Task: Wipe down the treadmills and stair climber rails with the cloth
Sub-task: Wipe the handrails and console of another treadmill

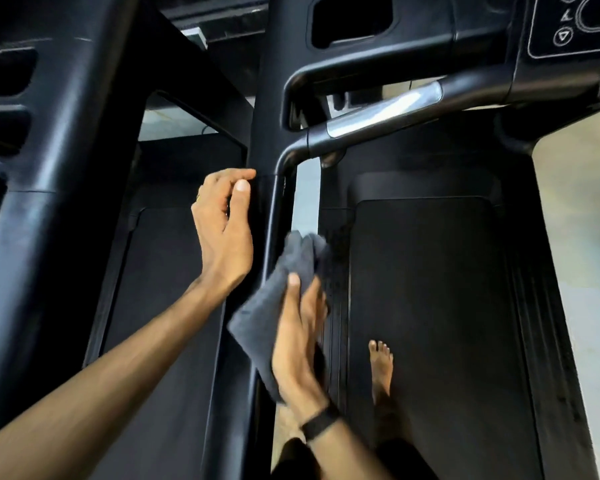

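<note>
I stand on a black treadmill whose left side rail [274, 216] runs from the console down toward me. My right hand [300, 341] holds a grey cloth [288, 271] against that rail, thumb on top of the cloth and fingers wrapped round it. My left hand [224, 223] hovers just left of the rail near the upright post [262, 133], fingers loosely curved, holding nothing. The hand's contact with the post is unclear.
The treadmill belt [430, 323] lies to the right with my bare foot [381, 368] on it. A silver-and-black front handlebar [378, 116] crosses above, under the console [575, 26]. A second black treadmill [49, 133] stands close on the left.
</note>
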